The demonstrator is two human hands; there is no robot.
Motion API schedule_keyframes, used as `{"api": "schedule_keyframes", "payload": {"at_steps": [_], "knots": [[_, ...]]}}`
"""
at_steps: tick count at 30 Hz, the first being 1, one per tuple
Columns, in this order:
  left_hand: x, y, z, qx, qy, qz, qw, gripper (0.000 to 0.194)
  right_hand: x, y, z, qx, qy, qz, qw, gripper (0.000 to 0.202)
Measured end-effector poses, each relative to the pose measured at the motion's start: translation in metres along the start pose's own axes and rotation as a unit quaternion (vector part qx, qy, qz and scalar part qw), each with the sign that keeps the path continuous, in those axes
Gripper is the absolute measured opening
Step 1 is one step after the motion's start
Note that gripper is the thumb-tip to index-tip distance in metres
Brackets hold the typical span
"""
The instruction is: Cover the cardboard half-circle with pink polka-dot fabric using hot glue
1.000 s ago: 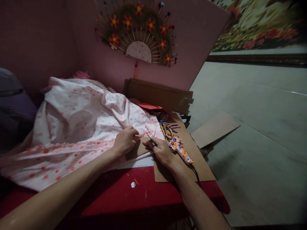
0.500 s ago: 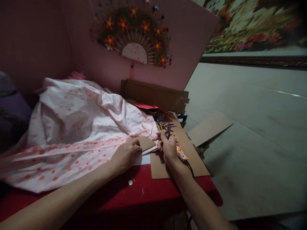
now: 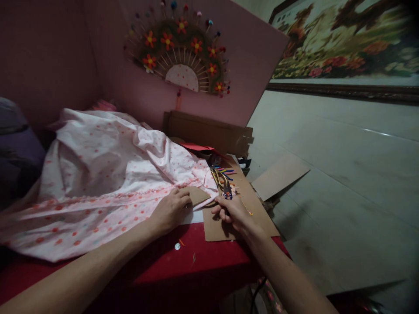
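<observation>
My left hand [image 3: 170, 209] lies palm down, fingers bent and pressing on a curved cardboard piece [image 3: 198, 196]. Under that piece spreads white-and-pink fabric with red dots [image 3: 131, 170], a folded edge of it running along the cardboard's near side. At the cardboard's right tip, the thumb and fingers of my right hand [image 3: 231, 211] close on the fabric's edge; the exact grip is partly hidden. Just beyond this thumb is a dark cutting tool [image 3: 227, 190], its lower end covered by the hand. Gold scissor-like handles [image 3: 216, 175] lie beside it.
A flat cardboard sheet [image 3: 216, 231] lies on the red tablecloth [image 3: 147, 270] under my right hand. Coloured sticks [image 3: 226, 171] lie behind. A black cable [image 3: 257, 292] hangs off the edge. A flower-decorated fan [image 3: 181, 52] is on the pink panel, and a framed picture [image 3: 334, 52] on the wall.
My right hand has come nearer and turned, its thumb now at the fabric edge. The dark tool has shifted nearer too. My left hand stays on the cardboard; the view has tilted slightly.
</observation>
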State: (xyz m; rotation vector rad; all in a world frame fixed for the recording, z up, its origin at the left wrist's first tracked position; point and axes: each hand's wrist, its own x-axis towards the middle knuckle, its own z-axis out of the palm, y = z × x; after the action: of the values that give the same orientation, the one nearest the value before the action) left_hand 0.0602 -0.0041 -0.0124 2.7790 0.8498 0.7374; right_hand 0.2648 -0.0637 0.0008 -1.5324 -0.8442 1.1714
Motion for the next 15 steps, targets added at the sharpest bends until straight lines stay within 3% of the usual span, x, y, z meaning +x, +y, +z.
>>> {"api": "schedule_keyframes", "payload": {"at_steps": [4,10,15], "knots": [[0.0,-0.002,0.002,0.049,-0.005,0.017,0.999,0.015,0.0,0.0,0.003,0.005,0.006,0.002,1.0,0.022],[0.002,-0.002,0.01,0.163,-0.021,0.065,0.984,0.017,-0.001,0.001,0.0,0.075,-0.012,0.059,0.995,0.017],[0.0,-0.005,0.018,0.222,0.033,0.116,0.968,0.018,0.001,-0.001,0.004,0.111,0.016,0.102,0.988,0.017]]}}
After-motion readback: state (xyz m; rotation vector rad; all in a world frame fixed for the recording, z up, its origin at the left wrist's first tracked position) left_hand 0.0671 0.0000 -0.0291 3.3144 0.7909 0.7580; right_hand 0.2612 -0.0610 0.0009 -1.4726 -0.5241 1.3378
